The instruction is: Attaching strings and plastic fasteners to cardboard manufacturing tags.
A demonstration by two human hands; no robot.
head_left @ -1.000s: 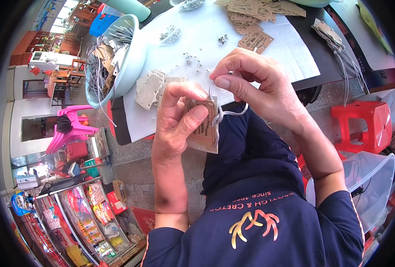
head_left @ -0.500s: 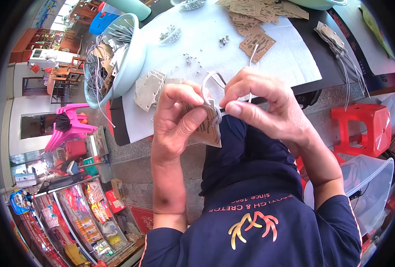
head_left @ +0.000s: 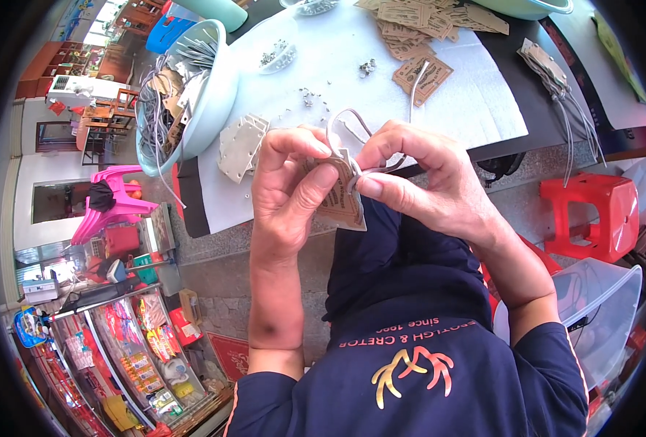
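Dark table point(head_left: 523, 87), left fingers point(head_left: 294, 144) gripping brown card point(head_left: 343, 202), right fingers point(head_left: 397, 146) pinching cord point(head_left: 329, 132)

The tag point(head_left: 346, 207) is printed brown, the cord point(head_left: 329, 130) grey.

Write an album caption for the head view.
Left hand holds a brown tag; right hand pinches its grey cord.
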